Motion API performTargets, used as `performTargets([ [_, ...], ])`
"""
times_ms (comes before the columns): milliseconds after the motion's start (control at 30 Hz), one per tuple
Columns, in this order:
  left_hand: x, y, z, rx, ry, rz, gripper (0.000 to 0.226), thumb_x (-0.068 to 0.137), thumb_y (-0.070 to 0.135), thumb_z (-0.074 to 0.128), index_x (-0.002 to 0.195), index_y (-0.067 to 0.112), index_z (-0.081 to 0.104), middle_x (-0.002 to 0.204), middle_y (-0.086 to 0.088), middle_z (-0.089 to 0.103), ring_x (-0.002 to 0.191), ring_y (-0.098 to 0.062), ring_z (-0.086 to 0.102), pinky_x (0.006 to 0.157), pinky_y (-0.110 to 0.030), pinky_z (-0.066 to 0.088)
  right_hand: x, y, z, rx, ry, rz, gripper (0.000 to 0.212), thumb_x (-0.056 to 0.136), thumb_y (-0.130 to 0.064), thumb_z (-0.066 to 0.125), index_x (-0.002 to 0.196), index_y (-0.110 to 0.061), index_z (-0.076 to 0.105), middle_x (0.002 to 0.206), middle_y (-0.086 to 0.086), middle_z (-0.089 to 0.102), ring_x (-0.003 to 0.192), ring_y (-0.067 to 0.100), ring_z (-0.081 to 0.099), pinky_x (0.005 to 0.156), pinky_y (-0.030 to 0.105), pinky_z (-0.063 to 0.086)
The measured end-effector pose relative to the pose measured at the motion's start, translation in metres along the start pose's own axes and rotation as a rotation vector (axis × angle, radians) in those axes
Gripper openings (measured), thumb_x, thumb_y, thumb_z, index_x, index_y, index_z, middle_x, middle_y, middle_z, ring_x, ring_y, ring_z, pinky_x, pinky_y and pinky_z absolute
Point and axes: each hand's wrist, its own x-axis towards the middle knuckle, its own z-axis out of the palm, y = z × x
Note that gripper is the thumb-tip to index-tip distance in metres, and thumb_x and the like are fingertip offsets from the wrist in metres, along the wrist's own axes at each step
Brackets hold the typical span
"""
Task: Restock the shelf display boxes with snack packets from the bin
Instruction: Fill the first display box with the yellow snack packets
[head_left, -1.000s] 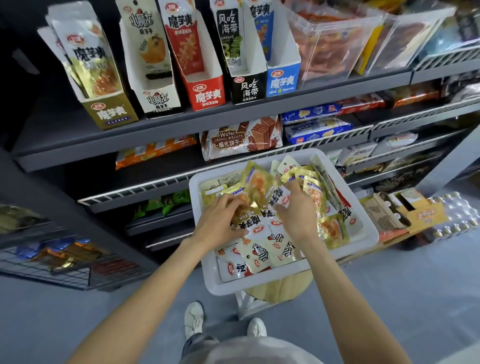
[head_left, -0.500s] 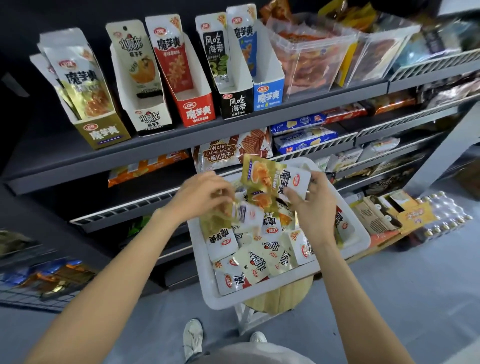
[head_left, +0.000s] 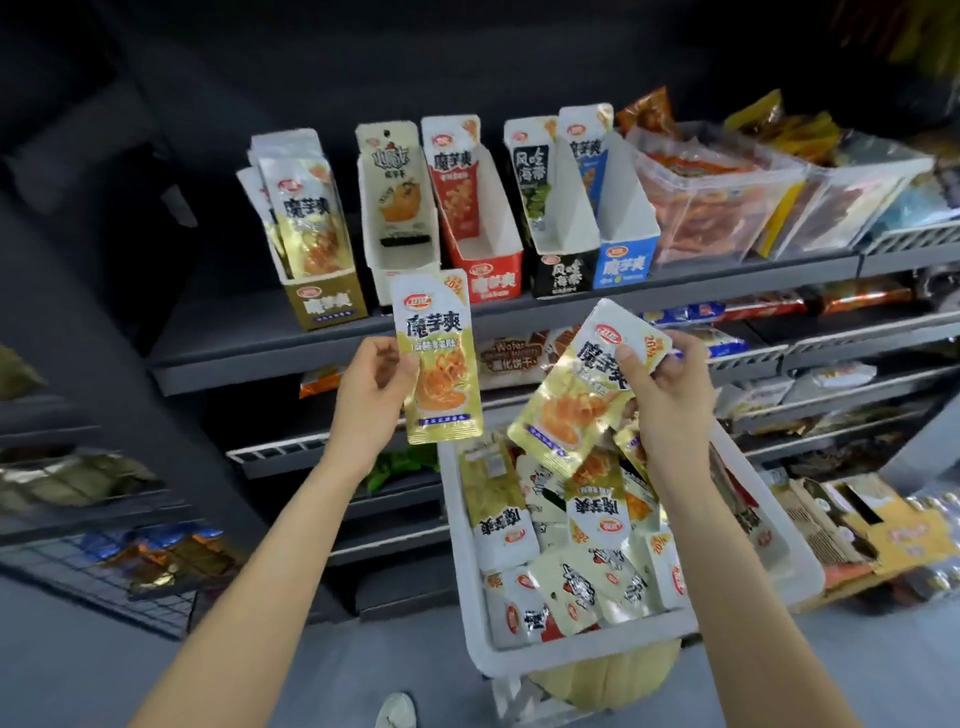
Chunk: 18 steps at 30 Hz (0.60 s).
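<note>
My left hand (head_left: 371, 397) holds one gold-and-white snack packet (head_left: 439, 358) upright by its left edge, just below the top shelf. My right hand (head_left: 667, 400) grips a small bunch of similar gold packets (head_left: 571, 400), tilted, above the white bin (head_left: 470, 618). The bin is full of loose white and gold packets. On the top shelf stand five display boxes: a gold one (head_left: 324, 306) at the left, a white one (head_left: 397, 244), a red one (head_left: 491, 280), a black one (head_left: 563, 273) and a blue one (head_left: 626, 265).
Clear plastic tubs of snacks (head_left: 717, 202) fill the top shelf to the right. Lower shelves hold wafer biscuits (head_left: 511, 356) and other packs. The bin sits on a round wooden stool (head_left: 608, 675). Cardboard boxes (head_left: 883, 525) lie on the floor at the right, a wire rack (head_left: 130, 561) at the left.
Both hands have risen out of the bin with gold packets. The left hand now holds a single packet up near the shelf edge. The view has tilted upward.
</note>
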Motion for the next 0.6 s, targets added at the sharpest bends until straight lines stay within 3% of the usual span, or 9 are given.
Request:
performTargets([
  [67, 0.006, 0.013, -0.018, -0.037, 0.097, 0.052, 0.019, 0.094, 0.014, 0.055, 0.112, 0.017, 0.055, 0.098, 0.010, 0.062, 0.085, 0.003, 0.059, 0.075, -0.017, 0.051, 0.005, -0.011, 0.017, 0.058, -0.065, -0.012, 0.019, 0.090, -0.017, 0.063, 0.106, -0.012, 0.054, 0.098, 0.002, 0.070, 0.082, 0.008, 0.066, 0.061, 0.017, 0.050],
  [167, 0.028, 0.030, -0.049, -0.035, 0.180, 0.122, 0.032, 0.092, 0.014, 0.059, 0.124, 0.016, 0.055, 0.106, 0.000, 0.064, 0.095, -0.011, 0.064, 0.078, -0.025, 0.054, 0.015, -0.034, 0.046, 0.071, -0.204, -0.083, 0.005, 0.090, -0.014, 0.062, 0.095, -0.012, 0.059, 0.088, -0.004, 0.070, 0.073, 0.000, 0.066, 0.063, 0.017, 0.050],
  [267, 0.058, 0.049, -0.079, -0.074, 0.305, 0.196, 0.018, 0.091, 0.012, 0.061, 0.105, 0.021, 0.054, 0.103, 0.000, 0.063, 0.097, -0.016, 0.064, 0.078, -0.038, 0.057, 0.025, -0.058, 0.084, 0.086, -0.278, -0.161, 0.010, 0.091, -0.018, 0.062, 0.095, -0.017, 0.052, 0.082, 0.001, 0.067, 0.061, 0.003, 0.064, 0.053, 0.023, 0.050],
  [333, 0.081, 0.059, -0.095, -0.096, 0.385, 0.214, 0.017, 0.090, 0.009, 0.060, 0.101, 0.017, 0.049, 0.102, 0.000, 0.060, 0.087, -0.008, 0.065, 0.075, -0.035, 0.058, 0.033, -0.071, 0.112, 0.132, -0.288, -0.196, 0.017, 0.092, -0.017, 0.061, 0.102, -0.017, 0.048, 0.094, 0.006, 0.067, 0.072, 0.012, 0.069, 0.060, 0.033, 0.057],
  [433, 0.111, 0.065, -0.111, 0.017, 0.450, 0.252, 0.018, 0.090, 0.009, 0.060, 0.101, 0.012, 0.045, 0.102, 0.000, 0.056, 0.078, -0.001, 0.062, 0.071, -0.027, 0.058, 0.045, -0.089, 0.151, 0.261, -0.242, -0.248, 0.018, 0.094, -0.010, 0.057, 0.105, -0.015, 0.043, 0.096, 0.004, 0.063, 0.079, 0.011, 0.065, 0.062, 0.026, 0.057],
  [533, 0.130, 0.063, -0.113, 0.262, 0.404, 0.306, 0.020, 0.089, 0.010, 0.063, 0.098, 0.010, 0.045, 0.100, 0.000, 0.058, 0.078, 0.003, 0.055, 0.067, -0.019, 0.052, 0.056, -0.099, 0.184, 0.316, -0.207, -0.272, 0.018, 0.095, -0.012, 0.055, 0.099, -0.027, 0.045, 0.106, 0.013, 0.063, 0.087, 0.017, 0.064, 0.064, 0.026, 0.057],
  [600, 0.139, 0.057, -0.113, 0.397, 0.329, 0.330, 0.023, 0.086, 0.008, 0.065, 0.102, 0.009, 0.048, 0.098, -0.001, 0.059, 0.080, -0.005, 0.055, 0.071, -0.026, 0.050, 0.067, -0.096, 0.201, 0.239, -0.183, -0.306, 0.015, 0.095, -0.019, 0.054, 0.097, -0.032, 0.047, 0.106, 0.010, 0.064, 0.090, 0.017, 0.067, 0.067, 0.033, 0.059],
])
